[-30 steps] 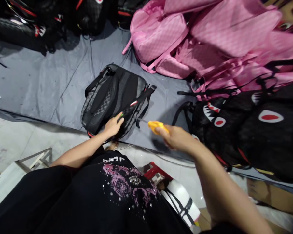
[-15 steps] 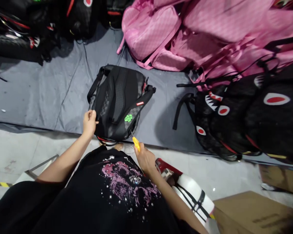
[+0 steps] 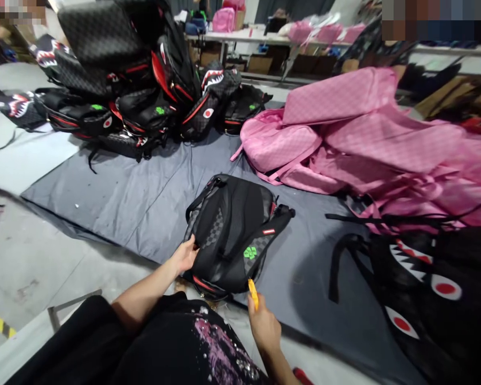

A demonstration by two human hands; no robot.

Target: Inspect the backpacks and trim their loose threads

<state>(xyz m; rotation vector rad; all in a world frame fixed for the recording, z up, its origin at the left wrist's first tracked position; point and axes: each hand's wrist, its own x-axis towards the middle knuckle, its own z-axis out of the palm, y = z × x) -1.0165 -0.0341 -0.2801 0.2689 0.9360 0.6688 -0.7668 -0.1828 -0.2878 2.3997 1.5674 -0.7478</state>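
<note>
A black checkered backpack [image 3: 240, 214] lies with its straps and padded back facing up, a green patch and a small red label on one strap. My left hand [image 3: 185, 255] grips its left side edge, the fingertips partly hidden by the bag. My right hand [image 3: 264, 323] is closed around a small yellow-handled tool [image 3: 253, 295], its front end by the bag's lower right corner. A thin metal tip showed on it earlier; now I cannot make that tip out.
Pink backpacks [image 3: 353, 139] are heaped behind and to the right. Black shark-face backpacks [image 3: 420, 289] lie at the right, with more [image 3: 144, 101] piled at the back left. A grey cloth [image 3: 116, 198] covers the table. Farther back stand another table [image 3: 256, 36] and people.
The view has tilted up, showing more of the room, and the backpack appears lower and farther right. Both hands keep their holds; the yellow-handled tool points more upright.
</note>
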